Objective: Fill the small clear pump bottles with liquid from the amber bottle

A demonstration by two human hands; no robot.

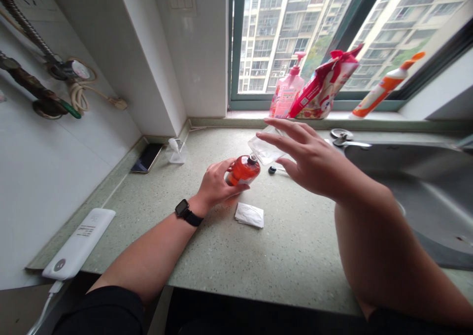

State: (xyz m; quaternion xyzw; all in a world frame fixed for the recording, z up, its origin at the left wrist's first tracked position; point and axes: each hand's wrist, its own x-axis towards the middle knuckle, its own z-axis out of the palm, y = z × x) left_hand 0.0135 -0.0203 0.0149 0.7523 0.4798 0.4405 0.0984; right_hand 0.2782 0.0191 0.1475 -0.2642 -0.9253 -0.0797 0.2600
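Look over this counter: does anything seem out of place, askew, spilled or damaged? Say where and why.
The power bank, at the front left of the counter, looks poorly placed: its near end seems to jut past the edge. No clear spill or damage stands out.

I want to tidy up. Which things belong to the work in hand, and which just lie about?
In use:
red-orange bottle, in the left hand
clear container, in the right hand
likely black piece and folded tissue, nearby

Lying about, it seems:
phone, power bank
small clear vessel near the phone
on the sill: pink pump bottle, red pouch, orange-and-white bottle
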